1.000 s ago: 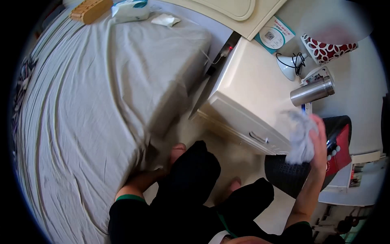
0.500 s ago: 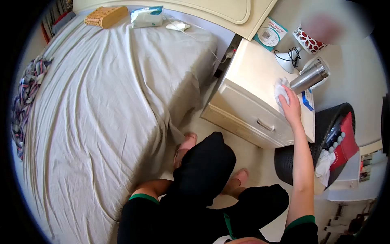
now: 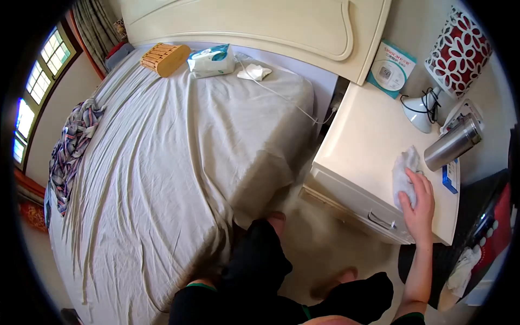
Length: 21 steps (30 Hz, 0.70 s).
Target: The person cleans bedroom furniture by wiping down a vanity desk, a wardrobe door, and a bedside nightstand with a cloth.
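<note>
Cloth (image 3: pixel 402 172) is sitting further in from the table (image 3: pixel 357 138)'s corner than a second ago, right hand (image 3: pixel 419 203) clamping it near the flask (image 3: pixel 453 145), probably preventing slips, left hand's not showing so can't tell.

A slatted block (image 3: pixel 165 59), a tissue pack (image 3: pixel 211 62) and a crumpled tissue (image 3: pixel 253 72) lay on the bed (image 3: pixel 151 189), near the headboard (image 3: pixel 244 27). A plaid bundle (image 3: pixel 73 149) lay along its far side, towards a window (image 3: pixel 39 86). A lamp (image 3: pixel 460 51) stood beside a Sinocare box (image 3: pixel 390 67), a flask (image 3: pixel 452 143) near both.
</note>
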Tool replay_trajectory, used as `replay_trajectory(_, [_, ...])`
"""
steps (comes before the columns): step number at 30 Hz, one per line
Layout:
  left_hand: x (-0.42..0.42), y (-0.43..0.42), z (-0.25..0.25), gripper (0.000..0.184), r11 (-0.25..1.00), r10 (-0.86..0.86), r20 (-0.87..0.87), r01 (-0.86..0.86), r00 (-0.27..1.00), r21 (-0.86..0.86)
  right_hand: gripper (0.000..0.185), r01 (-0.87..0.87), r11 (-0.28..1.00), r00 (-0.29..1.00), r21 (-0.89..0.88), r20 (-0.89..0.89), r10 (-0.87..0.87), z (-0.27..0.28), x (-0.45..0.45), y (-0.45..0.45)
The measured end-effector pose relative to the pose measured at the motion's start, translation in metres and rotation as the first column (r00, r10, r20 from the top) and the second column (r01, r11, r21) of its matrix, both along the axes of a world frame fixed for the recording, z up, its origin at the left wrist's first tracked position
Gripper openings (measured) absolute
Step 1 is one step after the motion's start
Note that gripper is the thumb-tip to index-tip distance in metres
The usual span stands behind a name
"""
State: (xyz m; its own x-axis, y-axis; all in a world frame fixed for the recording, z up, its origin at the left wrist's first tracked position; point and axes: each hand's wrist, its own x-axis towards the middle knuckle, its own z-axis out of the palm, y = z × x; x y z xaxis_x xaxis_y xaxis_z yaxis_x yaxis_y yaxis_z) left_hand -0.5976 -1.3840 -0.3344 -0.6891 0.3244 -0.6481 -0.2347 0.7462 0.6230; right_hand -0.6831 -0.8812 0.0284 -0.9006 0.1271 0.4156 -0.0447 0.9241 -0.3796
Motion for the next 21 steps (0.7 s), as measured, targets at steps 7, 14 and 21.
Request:
replay_trajectory(7, [0.005,-0.021,-0.006,0.036,0.998,-0.014,-0.043,0.016,0.999,0.061,0.04,-0.101,0.987,0.994,0.125,0.053,0.095,-0.006,-0.005,-0.002])
replay_trajectory(14, [-0.021,-0.026,-0.01,0.035,0.988,-0.125,-0.026,0.127,0.992,0.091,0.035,-0.002,0.997,1.0,0.074,0.02,0.001,-0.029,-0.108,0.029])
replay_trajectory(21, [-0.03,-0.023,0.001,0.033,0.975,-0.202,-0.009,0.202,0.979,0.088,0.029,0.033,0.995,0.999,0.094,0.031,-0.036,-0.029,-0.107,-0.049])
